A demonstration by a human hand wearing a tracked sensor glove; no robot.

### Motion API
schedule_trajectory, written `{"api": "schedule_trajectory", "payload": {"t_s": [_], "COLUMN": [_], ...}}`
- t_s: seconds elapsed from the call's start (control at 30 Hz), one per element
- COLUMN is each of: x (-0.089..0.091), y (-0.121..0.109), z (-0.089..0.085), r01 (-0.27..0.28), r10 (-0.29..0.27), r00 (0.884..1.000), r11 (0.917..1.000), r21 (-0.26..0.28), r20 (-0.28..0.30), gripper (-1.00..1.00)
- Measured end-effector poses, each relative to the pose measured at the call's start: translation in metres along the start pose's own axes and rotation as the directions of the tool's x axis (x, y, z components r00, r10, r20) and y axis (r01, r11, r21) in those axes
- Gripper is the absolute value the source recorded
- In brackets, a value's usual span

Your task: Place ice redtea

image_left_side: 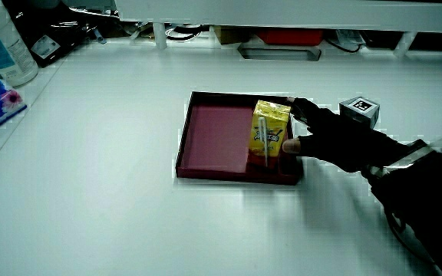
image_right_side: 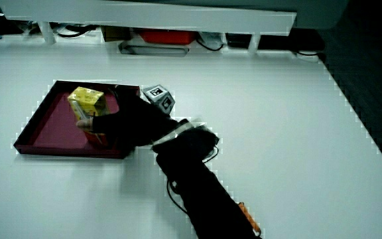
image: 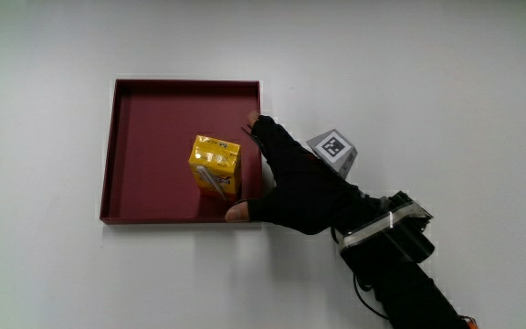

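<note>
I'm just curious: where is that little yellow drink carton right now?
The yellow carton stands upright inside the dark red tray, near the tray's wall beside the gloved hand, whose spread fingers flank it.

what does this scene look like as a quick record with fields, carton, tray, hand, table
carton: yellow drink carton standing upright inside the tray
tray: dark red square tray on the white table, holding only the carton
hand: gloved hand over the tray's edge beside the carton, fingers spread on either side of it
grasp: no firm grip visible
cube: patterned cube on the hand's back
</note>
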Motion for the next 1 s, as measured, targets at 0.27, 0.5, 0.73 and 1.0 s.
{"api": "schedule_trajectory", "payload": {"t_s": [0.27,0.5,0.73,1.0], "x": [0.008,0.019,0.020,0.022], "y": [0.007,0.008,0.005,0.003], "z": [-0.002,-0.003,-0.001,-0.003], "r01": [-0.032,-0.048,-0.096,-0.148], "r10": [0.032,0.051,0.113,0.175], "r00": [0.999,0.995,0.986,0.975], "r11": [0.9995,0.9981,0.9870,0.9710], "r21": [0.006,0.038,0.128,0.188], "r20": [-0.020,-0.081,-0.125,-0.137], "gripper": [0.00,-0.15,-0.42,-0.73]}}
